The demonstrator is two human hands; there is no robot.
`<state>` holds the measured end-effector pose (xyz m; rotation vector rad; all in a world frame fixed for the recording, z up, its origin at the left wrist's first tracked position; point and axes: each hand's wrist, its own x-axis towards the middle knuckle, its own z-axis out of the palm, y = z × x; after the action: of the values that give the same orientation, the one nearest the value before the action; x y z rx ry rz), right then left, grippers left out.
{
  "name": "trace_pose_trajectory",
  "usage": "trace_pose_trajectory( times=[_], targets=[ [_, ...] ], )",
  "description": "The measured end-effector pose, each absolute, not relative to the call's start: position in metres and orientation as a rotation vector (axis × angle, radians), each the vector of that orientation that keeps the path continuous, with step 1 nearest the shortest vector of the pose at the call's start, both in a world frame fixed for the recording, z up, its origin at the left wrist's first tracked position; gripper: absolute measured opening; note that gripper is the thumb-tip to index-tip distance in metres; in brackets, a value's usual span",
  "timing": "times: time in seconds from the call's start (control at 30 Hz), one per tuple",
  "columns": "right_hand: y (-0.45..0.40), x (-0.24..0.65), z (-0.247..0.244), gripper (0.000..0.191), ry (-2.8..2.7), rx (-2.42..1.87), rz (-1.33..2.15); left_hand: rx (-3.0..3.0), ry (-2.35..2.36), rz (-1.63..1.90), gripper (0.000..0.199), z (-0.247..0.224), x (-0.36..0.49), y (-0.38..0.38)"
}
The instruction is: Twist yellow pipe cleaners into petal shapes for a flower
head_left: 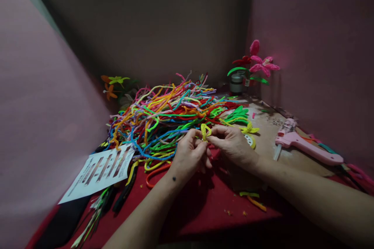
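Note:
Between my fingertips is a small loop of yellow pipe cleaner, held upright above the red cloth. My left hand pinches its lower left side, with the other fingers curled. On the right side, my right hand pinches the same loop with thumb and forefinger. Just behind the hands lies a big tangled heap of coloured pipe cleaners. A yellow pipe-cleaner flower sits beyond my right hand, above a round yellow-rimmed disc partly hidden by that hand.
A pink hot glue gun lies on a brown board at right. Finished pink flowers stand behind. At left are a printed sheet, black-and-yellow handled pliers and thin stems. Short yellow and orange scraps lie in front.

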<state>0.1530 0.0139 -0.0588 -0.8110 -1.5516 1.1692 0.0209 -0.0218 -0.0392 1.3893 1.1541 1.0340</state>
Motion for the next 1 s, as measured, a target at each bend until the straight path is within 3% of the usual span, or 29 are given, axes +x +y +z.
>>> trace_pose_trajectory(
  times=[0.33, 0.67, 0.8, 1.0],
  targets=[
    [0.0162, 0.1565, -0.0576, 0.024, -1.372, -0.741, 1.527, 1.412, 1.144, 1.089, 0.018, -0.0435, 0.0211, -0.0211],
    [0.0179, 0.1543, -0.0612, 0.02, -1.476, -0.802, 1.381, 1.326, 1.102, 1.131, 0.023, -0.042, 0.0236, -0.0196],
    [0.016, 0.1537, -0.058, 0.017, -1.373, -0.748, 1.405, 1.347, 1.138, 1.153, 0.029, -0.0411, 0.0234, -0.0199],
    [0.0223, 0.1557, -0.0566, 0.016, -1.222, -0.697, 1.533, 1.313, 1.125, 1.085, 0.022, -0.039, 0.0204, -0.0183]
  ],
)
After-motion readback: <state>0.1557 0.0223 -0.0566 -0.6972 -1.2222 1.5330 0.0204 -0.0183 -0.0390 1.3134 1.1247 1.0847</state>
